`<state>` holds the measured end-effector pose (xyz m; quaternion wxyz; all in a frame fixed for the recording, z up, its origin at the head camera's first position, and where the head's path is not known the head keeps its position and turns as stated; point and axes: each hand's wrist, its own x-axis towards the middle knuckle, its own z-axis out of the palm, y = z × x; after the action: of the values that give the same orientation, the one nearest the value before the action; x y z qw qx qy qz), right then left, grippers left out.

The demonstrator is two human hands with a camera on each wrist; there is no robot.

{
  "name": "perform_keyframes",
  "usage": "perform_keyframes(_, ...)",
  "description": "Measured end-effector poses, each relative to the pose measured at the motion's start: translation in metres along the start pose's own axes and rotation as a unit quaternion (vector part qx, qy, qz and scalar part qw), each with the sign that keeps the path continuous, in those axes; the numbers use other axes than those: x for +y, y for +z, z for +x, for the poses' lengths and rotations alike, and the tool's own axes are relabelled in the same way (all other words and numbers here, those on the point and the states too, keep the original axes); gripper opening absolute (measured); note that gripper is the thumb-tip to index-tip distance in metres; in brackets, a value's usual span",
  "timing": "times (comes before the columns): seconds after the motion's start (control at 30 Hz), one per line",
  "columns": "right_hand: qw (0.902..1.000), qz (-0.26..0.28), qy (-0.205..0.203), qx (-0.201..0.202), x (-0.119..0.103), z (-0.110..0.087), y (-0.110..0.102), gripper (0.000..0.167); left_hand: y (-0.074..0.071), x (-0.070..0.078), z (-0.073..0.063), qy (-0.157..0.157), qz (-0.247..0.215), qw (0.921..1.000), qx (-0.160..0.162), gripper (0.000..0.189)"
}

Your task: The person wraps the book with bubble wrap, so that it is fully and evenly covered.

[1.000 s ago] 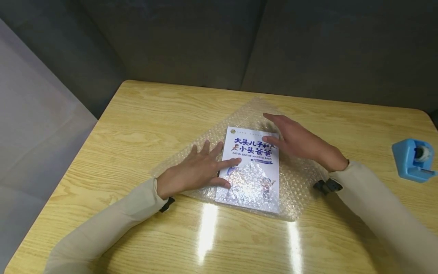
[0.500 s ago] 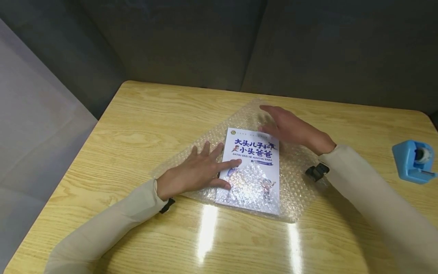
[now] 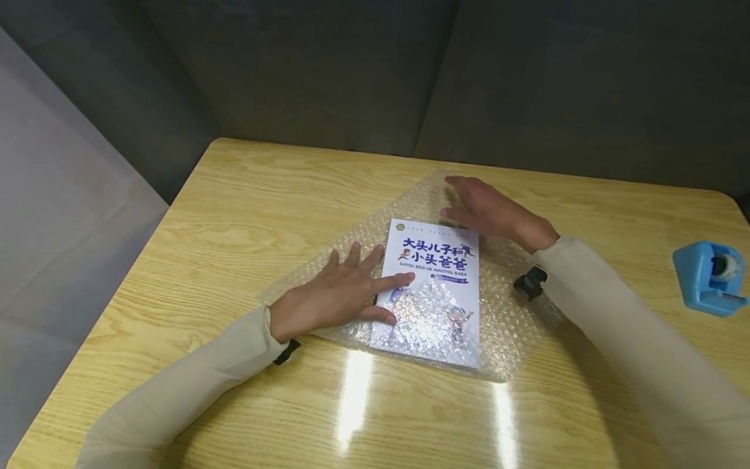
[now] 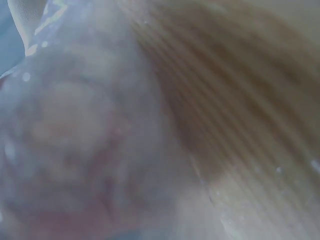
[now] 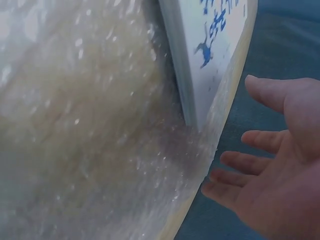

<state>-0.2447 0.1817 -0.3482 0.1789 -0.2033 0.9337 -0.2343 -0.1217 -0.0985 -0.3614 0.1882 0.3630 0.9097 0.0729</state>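
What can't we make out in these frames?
Head view: part of the book's left edge, hidden by the left hand.
Head view: lower cover art, partly washed out by glare on the bubble wrap.
Head view: small print along the book's top, too small to read.
Right wrist view: rest of the book, cut off by the picture's top edge.
Left wrist view: most detail, lost to blur.

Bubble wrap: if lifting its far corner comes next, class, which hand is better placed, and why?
Probably the right hand: in the head view its fingers show beside the bubble wrap's far corner, holding nothing. The left hand lies farther off, partly across the book, where it could steady it.
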Motion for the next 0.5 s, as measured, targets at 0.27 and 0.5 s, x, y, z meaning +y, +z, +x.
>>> perform_keyframes(0.27,0.9995,0.003,0.033,-0.003,0.0066,0.0072,-0.0012,0.078,-0.0008,0.0002,0.0004,-0.002,0.0,1.0,0.0,0.074)
perform_keyframes(0.5,0.9982,0.012,0.059,-0.005,0.0077,0.0104,-0.0026,0.082,-0.0005,0.0002,0.0015,-0.003,-0.002,1.0,0.0,0.074)
